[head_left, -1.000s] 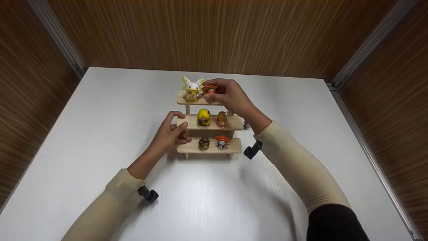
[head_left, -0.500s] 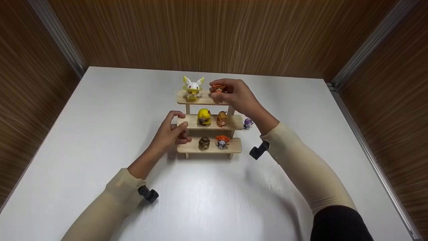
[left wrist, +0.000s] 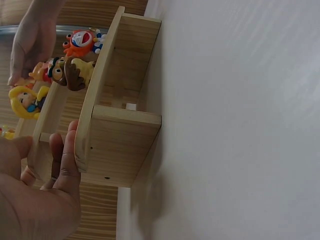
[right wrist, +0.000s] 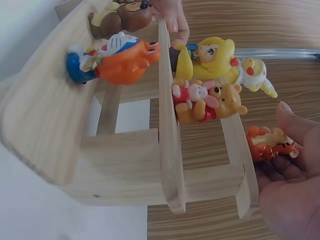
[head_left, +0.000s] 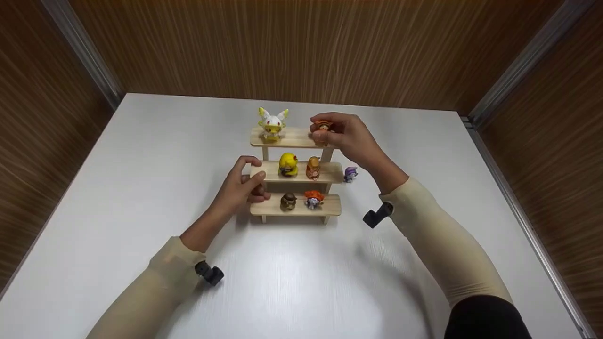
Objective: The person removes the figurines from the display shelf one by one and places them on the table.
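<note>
A three-tier wooden display shelf (head_left: 294, 207) stands on the white table. My left hand (head_left: 240, 186) grips its left end, thumb on the middle tier and fingers round the lower boards. At the right end of the top tier, my right hand (head_left: 346, 134) holds an orange tiger figurine (right wrist: 270, 144) by its sides; its base is at the board. A white-and-yellow eared figurine (head_left: 272, 125) stands on that tier's left. The middle tier bears a yellow-hooded figurine (head_left: 288, 165) and a bear figurine (right wrist: 225, 100). A brown figurine (head_left: 288, 201) and an orange-hooded figurine (right wrist: 127, 60) occupy the bottom tier.
A purple-and-white figurine (head_left: 350, 174) is on the table, just right of the shelf. Wood-grain panels (head_left: 292, 52) with metal corner strips surround the white table (head_left: 292, 282) at the back and sides.
My right hand has moved right along the top tier with the tiger figurine, away from the white-and-yellow one. The purple figurine has come into fuller view. My left hand stays in place.
</note>
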`<act>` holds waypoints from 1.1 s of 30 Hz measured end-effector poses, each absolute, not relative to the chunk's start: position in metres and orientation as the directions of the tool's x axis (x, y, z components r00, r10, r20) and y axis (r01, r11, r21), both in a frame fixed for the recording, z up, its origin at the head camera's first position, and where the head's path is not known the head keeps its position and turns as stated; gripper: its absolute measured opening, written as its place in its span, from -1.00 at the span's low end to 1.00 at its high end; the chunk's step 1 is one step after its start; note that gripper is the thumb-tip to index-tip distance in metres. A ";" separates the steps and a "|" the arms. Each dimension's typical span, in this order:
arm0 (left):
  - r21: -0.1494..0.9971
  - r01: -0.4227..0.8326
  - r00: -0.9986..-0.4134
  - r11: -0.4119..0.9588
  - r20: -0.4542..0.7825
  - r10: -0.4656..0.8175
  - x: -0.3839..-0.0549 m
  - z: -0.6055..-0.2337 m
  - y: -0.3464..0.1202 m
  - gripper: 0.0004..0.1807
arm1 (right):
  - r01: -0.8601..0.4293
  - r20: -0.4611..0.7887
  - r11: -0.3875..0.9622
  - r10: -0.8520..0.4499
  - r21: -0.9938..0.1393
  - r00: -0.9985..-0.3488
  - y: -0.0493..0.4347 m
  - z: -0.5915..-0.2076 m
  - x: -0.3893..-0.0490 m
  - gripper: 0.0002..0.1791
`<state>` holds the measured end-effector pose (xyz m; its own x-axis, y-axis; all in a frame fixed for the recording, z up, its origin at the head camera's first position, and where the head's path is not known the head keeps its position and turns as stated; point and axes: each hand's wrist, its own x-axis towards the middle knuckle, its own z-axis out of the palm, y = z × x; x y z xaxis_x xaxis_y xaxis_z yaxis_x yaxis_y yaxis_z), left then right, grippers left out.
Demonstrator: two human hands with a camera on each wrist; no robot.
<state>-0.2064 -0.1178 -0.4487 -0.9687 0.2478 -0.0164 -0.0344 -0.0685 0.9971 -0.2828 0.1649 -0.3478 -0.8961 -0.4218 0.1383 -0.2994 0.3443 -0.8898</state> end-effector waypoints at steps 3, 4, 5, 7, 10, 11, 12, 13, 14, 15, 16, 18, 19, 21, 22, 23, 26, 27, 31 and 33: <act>0.997 -0.036 -0.968 -0.064 -0.019 0.250 -0.207 -0.448 -0.119 -0.65 | -0.294 0.136 0.335 -0.422 -0.895 -0.896 0.169 -0.348 -0.281 -0.58; 0.997 -0.037 -0.968 -0.062 -0.021 0.249 -0.206 -0.448 -0.119 -0.65 | -0.293 0.136 0.334 -0.423 -0.896 -0.896 0.171 -0.349 -0.281 -0.58; 0.997 -0.038 -0.968 -0.061 -0.022 0.249 -0.206 -0.448 -0.119 -0.65 | -0.292 0.135 0.332 -0.423 -0.897 -0.896 0.172 -0.349 -0.281 -0.58; 0.997 -0.040 -0.969 -0.059 -0.024 0.246 -0.206 -0.448 -0.119 -0.65 | -0.290 0.136 0.325 -0.422 -0.900 -0.896 0.176 -0.350 -0.280 -0.58; 0.997 -0.043 -0.970 -0.061 -0.027 0.243 -0.205 -0.449 -0.119 -0.66 | -0.286 0.136 0.323 -0.416 -0.902 -0.899 0.181 -0.350 -0.279 -0.59; 0.997 -0.044 -0.970 -0.061 -0.027 0.242 -0.205 -0.449 -0.119 -0.66 | -0.286 0.137 0.325 -0.412 -0.901 -0.901 0.183 -0.350 -0.279 -0.59; 0.997 -0.044 -0.970 -0.061 -0.028 0.242 -0.205 -0.449 -0.119 -0.66 | -0.287 0.139 0.330 -0.408 -0.899 -0.903 0.185 -0.350 -0.279 -0.59; 0.997 -0.045 -0.970 -0.065 -0.028 0.240 -0.205 -0.449 -0.119 -0.66 | -0.288 0.140 0.337 -0.402 -0.896 -0.905 0.186 -0.350 -0.278 -0.59; 0.997 -0.044 -0.971 -0.065 -0.028 0.239 -0.205 -0.449 -0.119 -0.66 | -0.289 0.141 0.341 -0.398 -0.894 -0.906 0.188 -0.350 -0.277 -0.59; 0.997 -0.044 -0.971 -0.064 -0.028 0.238 -0.205 -0.449 -0.119 -0.66 | -0.291 0.144 0.347 -0.392 -0.892 -0.909 0.190 -0.350 -0.277 -0.58; 0.997 -0.044 -0.971 -0.066 -0.027 0.238 -0.205 -0.449 -0.119 -0.66 | -0.292 0.146 0.350 -0.388 -0.890 -0.910 0.192 -0.350 -0.276 -0.58; 0.997 -0.042 -0.971 -0.065 -0.026 0.237 -0.205 -0.448 -0.119 -0.66 | -0.296 0.154 0.351 -0.381 -0.888 -0.912 0.195 -0.351 -0.275 -0.57; 0.997 -0.041 -0.971 -0.066 -0.024 0.238 -0.205 -0.448 -0.119 -0.66 | -0.298 0.157 0.351 -0.378 -0.888 -0.913 0.197 -0.351 -0.274 -0.56; 0.997 -0.038 -0.970 -0.066 -0.021 0.241 -0.205 -0.448 -0.119 -0.66 | -0.303 0.166 0.349 -0.372 -0.887 -0.913 0.200 -0.352 -0.273 -0.55; 0.997 -0.037 -0.970 -0.067 -0.020 0.242 -0.205 -0.448 -0.119 -0.66 | -0.306 0.171 0.348 -0.369 -0.886 -0.914 0.202 -0.352 -0.272 -0.55; 0.997 -0.037 -0.970 -0.065 -0.020 0.241 -0.205 -0.448 -0.119 -0.65 | -0.309 0.175 0.348 -0.366 -0.885 -0.914 0.203 -0.353 -0.271 -0.55; 0.997 -0.036 -0.970 -0.062 -0.020 0.241 -0.205 -0.448 -0.120 -0.66 | -0.314 0.187 0.344 -0.356 -0.885 -0.916 0.208 -0.354 -0.270 -0.55; 0.998 -0.036 -0.970 -0.060 -0.020 0.241 -0.205 -0.448 -0.120 -0.66 | -0.313 0.189 0.340 -0.351 -0.887 -0.917 0.210 -0.355 -0.269 -0.55; 0.998 -0.034 -0.970 -0.059 -0.019 0.244 -0.204 -0.448 -0.120 -0.67 | -0.292 0.181 0.329 -0.327 -0.898 -0.927 0.217 -0.357 -0.267 -0.55; 0.998 -0.035 -0.970 -0.056 -0.020 0.244 -0.204 -0.448 -0.120 -0.67 | -0.277 0.172 0.326 -0.316 -0.904 -0.933 0.221 -0.358 -0.266 -0.55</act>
<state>-0.2039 -0.1200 -0.4479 -0.9695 0.2441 -0.0199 -0.0346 -0.0561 0.9978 -0.2664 0.2206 -0.3581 -0.9330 -0.3157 0.1725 -0.2775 0.3264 -0.9036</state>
